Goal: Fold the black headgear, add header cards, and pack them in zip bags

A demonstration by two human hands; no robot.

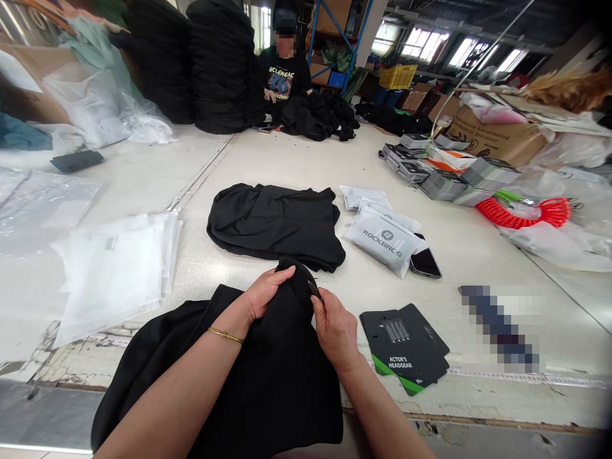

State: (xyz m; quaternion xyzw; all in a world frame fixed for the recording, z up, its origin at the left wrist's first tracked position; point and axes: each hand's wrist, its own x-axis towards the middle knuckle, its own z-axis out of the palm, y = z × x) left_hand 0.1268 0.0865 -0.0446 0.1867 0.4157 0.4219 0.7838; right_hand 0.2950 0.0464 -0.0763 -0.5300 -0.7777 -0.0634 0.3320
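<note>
A large black cloth piece (291,376) lies over the table's near edge, its upper corner raised between my hands. My left hand (264,292) is closed on that corner, thumb on top. My right hand (335,324) is closed around a small dark tool (314,290), whose tip touches the cloth's edge; most of the tool is hidden in the fingers. Just beyond my hands lies a folded stack of black cloth (277,223). Black cards with green corners (404,344) rest to the right of my right hand.
Clear bags (117,268) lie at left. Packed white pouches (382,239) and a phone (426,260) sit right of the cloth stack. Farther back are card bundles (444,182), a red coiled hose (521,213), tall black cloth piles (222,67) and a person (287,73) across the table (157,166).
</note>
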